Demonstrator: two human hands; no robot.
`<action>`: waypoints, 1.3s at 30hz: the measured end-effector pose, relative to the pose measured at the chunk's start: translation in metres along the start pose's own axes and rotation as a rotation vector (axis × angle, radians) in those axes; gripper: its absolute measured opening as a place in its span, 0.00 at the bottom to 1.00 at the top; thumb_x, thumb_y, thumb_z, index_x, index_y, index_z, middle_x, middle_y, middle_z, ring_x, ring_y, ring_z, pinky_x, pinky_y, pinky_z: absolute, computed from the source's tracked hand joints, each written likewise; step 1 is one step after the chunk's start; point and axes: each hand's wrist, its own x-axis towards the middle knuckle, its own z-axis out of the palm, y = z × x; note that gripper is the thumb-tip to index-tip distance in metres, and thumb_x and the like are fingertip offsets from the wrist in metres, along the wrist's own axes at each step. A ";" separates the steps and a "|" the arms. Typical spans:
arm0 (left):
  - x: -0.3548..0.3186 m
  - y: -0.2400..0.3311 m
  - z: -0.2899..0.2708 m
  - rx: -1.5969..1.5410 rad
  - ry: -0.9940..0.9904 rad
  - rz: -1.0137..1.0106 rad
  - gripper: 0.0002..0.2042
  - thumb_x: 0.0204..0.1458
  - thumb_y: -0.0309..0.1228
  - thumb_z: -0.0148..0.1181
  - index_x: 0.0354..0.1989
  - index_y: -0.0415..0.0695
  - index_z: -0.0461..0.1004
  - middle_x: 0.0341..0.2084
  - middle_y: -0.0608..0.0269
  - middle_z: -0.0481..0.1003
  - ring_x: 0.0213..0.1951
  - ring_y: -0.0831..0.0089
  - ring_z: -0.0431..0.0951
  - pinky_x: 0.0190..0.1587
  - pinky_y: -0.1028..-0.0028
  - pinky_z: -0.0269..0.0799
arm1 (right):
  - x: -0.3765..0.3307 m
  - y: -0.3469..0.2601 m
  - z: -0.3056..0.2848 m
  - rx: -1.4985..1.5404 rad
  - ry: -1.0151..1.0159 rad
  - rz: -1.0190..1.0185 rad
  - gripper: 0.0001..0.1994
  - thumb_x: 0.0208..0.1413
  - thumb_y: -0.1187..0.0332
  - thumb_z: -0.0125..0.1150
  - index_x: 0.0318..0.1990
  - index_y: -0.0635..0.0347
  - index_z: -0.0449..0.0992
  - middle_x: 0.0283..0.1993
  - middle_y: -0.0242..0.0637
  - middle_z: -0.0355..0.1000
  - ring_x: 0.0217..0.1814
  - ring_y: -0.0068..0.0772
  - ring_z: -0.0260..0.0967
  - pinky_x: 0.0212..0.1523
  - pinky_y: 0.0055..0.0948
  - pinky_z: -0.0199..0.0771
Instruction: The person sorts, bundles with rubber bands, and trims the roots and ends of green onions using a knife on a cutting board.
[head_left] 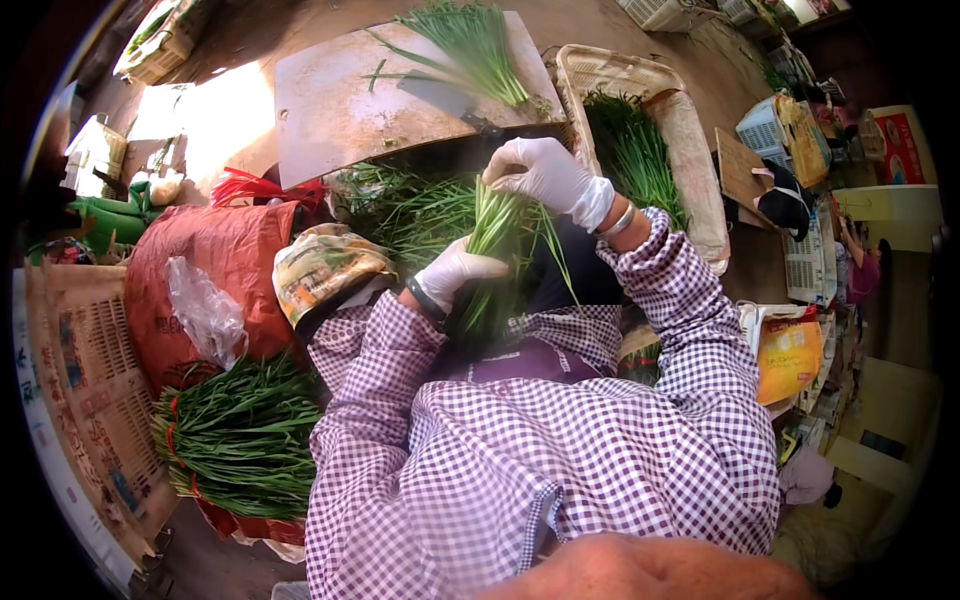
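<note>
Hands: 2 gloved, left hand (455, 272) + right hand (545, 175), gripping 1 chive bunch (492, 262).

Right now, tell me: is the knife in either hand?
No. The knife lies on the cutting board; both gloved hands hold the chive bunch.

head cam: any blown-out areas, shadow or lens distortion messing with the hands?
Head view: sun glare washes out the ground left of the cutting board; left hand and right hand on the chive bunch sit in even shade, sharp; fisheye bends the basket edges; black vignette rings the rim; blurred skin-toned shape at bottom edge.
</note>
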 end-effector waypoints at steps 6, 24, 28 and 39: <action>0.002 -0.009 -0.006 0.008 -0.010 0.010 0.29 0.42 0.25 0.69 0.57 0.40 0.68 0.38 0.63 0.75 0.39 0.72 0.76 0.44 0.71 0.74 | -0.030 0.010 -0.014 0.231 0.188 0.071 0.23 0.62 0.56 0.57 0.60 0.54 0.68 0.60 0.37 0.65 0.50 0.27 0.68 0.50 0.25 0.72; 0.010 -0.019 0.010 0.092 0.022 0.198 0.32 0.42 0.18 0.67 0.60 0.40 0.67 0.48 0.65 0.75 0.49 0.73 0.74 0.55 0.72 0.68 | -0.018 -0.022 -0.016 -0.117 0.030 -0.317 0.07 0.47 0.66 0.67 0.30 0.56 0.77 0.31 0.33 0.72 0.38 0.36 0.69 0.41 0.34 0.69; 0.013 -0.024 0.013 0.055 0.089 0.287 0.30 0.41 0.17 0.68 0.58 0.40 0.69 0.46 0.67 0.76 0.47 0.74 0.75 0.54 0.73 0.68 | -0.032 -0.011 0.004 -0.439 0.089 -0.286 0.08 0.41 0.63 0.68 0.28 0.53 0.77 0.30 0.31 0.69 0.38 0.39 0.67 0.40 0.37 0.68; 0.024 -0.037 0.014 0.157 0.198 0.246 0.26 0.41 0.17 0.67 0.53 0.39 0.71 0.45 0.67 0.76 0.45 0.77 0.76 0.51 0.75 0.71 | -0.031 0.003 0.024 -0.616 -0.056 -0.128 0.10 0.39 0.60 0.68 0.26 0.55 0.78 0.31 0.34 0.69 0.41 0.40 0.65 0.42 0.39 0.67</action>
